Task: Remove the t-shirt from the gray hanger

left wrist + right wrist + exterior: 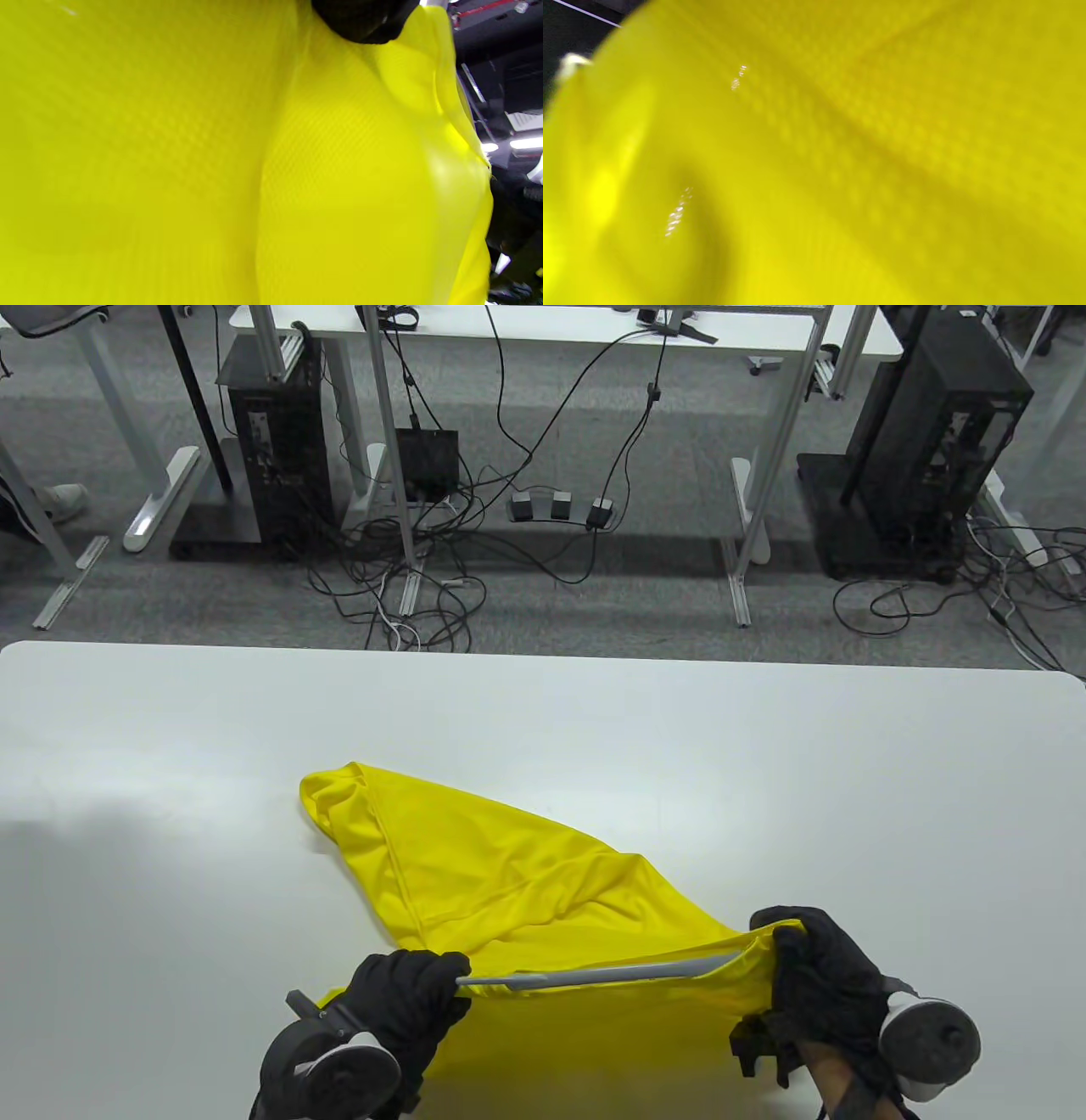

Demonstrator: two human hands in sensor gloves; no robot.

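Here, a yellow t-shirt [509,882] lies near the white table's [764,763] near edge; left hand [407,997] grips the gray hanger's [602,974] left end, right hand [819,976] clutches bunched fabric at right

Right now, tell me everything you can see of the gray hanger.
Only one straight bar of the gray hanger shows, smooth like plastic, running nearly level between the hands near the table's front edge. The yellow t-shirt drapes over and around it, hiding the hook and the rest. The left hand holds its left end; its right end runs into cloth gripped by the right hand.
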